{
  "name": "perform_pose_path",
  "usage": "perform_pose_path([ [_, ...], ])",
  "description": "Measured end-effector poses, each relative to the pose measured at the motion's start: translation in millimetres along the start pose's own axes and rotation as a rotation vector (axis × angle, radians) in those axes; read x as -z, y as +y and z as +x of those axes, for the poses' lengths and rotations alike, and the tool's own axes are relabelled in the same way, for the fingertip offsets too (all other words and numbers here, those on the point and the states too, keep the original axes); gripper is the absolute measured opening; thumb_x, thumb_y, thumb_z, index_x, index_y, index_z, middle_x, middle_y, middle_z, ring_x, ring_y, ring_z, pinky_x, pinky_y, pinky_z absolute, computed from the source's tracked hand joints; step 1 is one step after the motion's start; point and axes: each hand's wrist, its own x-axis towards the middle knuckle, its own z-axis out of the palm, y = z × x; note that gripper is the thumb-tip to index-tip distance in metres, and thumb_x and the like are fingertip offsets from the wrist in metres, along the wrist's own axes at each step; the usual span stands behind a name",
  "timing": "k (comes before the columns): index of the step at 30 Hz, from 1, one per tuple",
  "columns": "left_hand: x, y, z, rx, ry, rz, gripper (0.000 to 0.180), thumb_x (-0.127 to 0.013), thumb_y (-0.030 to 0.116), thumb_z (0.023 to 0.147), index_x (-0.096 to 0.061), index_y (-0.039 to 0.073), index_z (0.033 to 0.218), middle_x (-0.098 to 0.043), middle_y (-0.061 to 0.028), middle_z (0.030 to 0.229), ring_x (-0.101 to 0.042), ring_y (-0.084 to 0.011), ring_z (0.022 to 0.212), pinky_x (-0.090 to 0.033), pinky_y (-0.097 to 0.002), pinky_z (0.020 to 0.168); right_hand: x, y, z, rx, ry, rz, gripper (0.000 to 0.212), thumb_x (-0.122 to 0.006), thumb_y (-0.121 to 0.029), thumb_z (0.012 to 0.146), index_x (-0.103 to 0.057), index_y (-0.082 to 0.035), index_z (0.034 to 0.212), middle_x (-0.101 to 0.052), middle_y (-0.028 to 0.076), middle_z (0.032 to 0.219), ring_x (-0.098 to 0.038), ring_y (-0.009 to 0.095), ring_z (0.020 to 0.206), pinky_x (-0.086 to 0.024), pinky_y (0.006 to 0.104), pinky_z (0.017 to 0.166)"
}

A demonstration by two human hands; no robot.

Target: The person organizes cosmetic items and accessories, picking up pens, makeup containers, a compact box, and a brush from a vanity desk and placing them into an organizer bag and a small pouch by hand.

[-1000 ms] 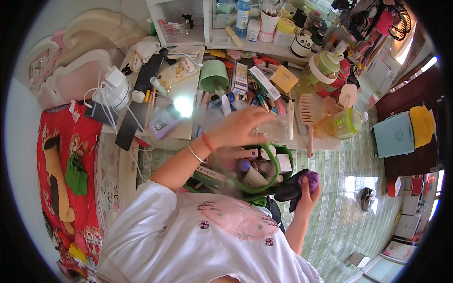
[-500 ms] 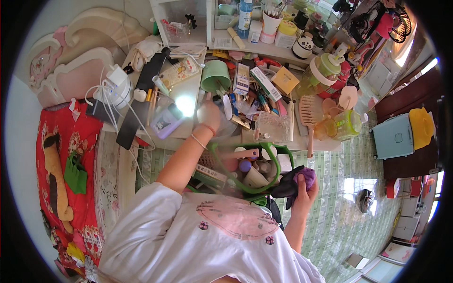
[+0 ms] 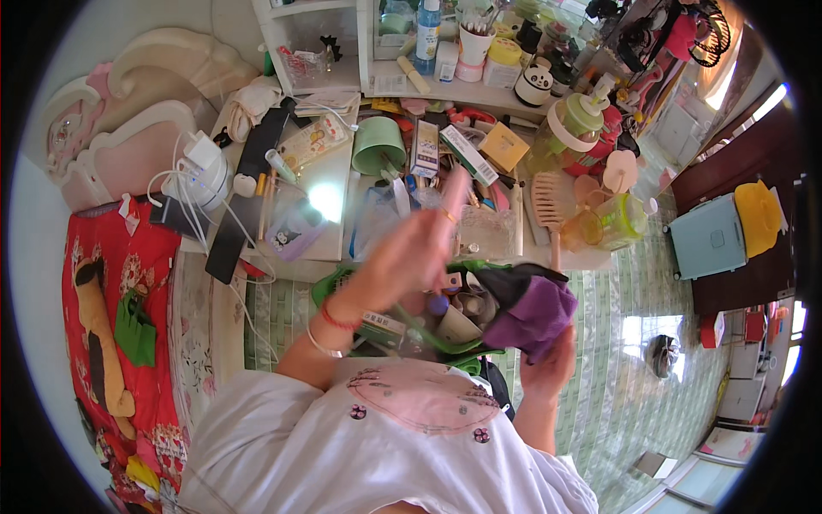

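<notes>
Spread wider than half a second ago, a purple cloth (image 3: 541,319) overlaps the right side of a packed green bag (image 3: 467,348), against the right hand (image 3: 550,364); blur keeps me from telling how those fingers close. Just beyond, I see the left hand (image 3: 404,259), lifted off the desk (image 3: 584,258), its blurred fingers wrapped around a pink tube (image 3: 453,199) pointing away from the bag. Farther back sit a green cup (image 3: 377,147) and a panda-faced container (image 3: 534,84).
</notes>
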Motion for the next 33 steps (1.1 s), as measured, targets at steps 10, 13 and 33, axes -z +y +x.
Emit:
perform_pose_path([
  [10,-59,-2,-36,-0.135,-0.313,0.190,0.017,-0.039,0.008,0.087,-0.036,0.000,0.102,-0.048,-0.0080,0.085,-0.050,-0.0111,0.066,-0.042,-0.0237,0.060,-83,10,54,0.367,-0.021,-0.332,0.042,-0.044,-0.013,0.083,-0.031,0.005,0.119,-0.041,0.015,0.118,-0.044,0.020,0.105,-0.034,0.0307,0.089],
  [13,-60,-4,-43,-0.052,-0.200,-0.051,0.020,-0.039,0.014,0.088,-0.036,0.001,0.102,-0.048,-0.0075,0.085,-0.050,-0.0106,0.067,-0.042,-0.0235,0.060,-90,12,57,0.231,-0.161,-0.223,0.039,-0.045,-0.013,0.084,-0.034,0.002,0.118,-0.042,0.013,0.117,-0.044,0.018,0.105,-0.033,0.0311,0.091],
  [33,-31,14,-46,-0.088,-0.089,-0.159,0.026,-0.039,0.016,0.088,-0.033,0.001,0.108,-0.047,-0.0092,0.084,-0.046,-0.0091,0.058,-0.038,-0.0205,0.049,-99,1,67,0.578,-0.550,-1.016,0.041,-0.049,-0.003,0.063,-0.051,0.005,0.103,-0.053,0.014,0.092,-0.052,0.021,0.078,-0.041,0.0255,0.069],
])
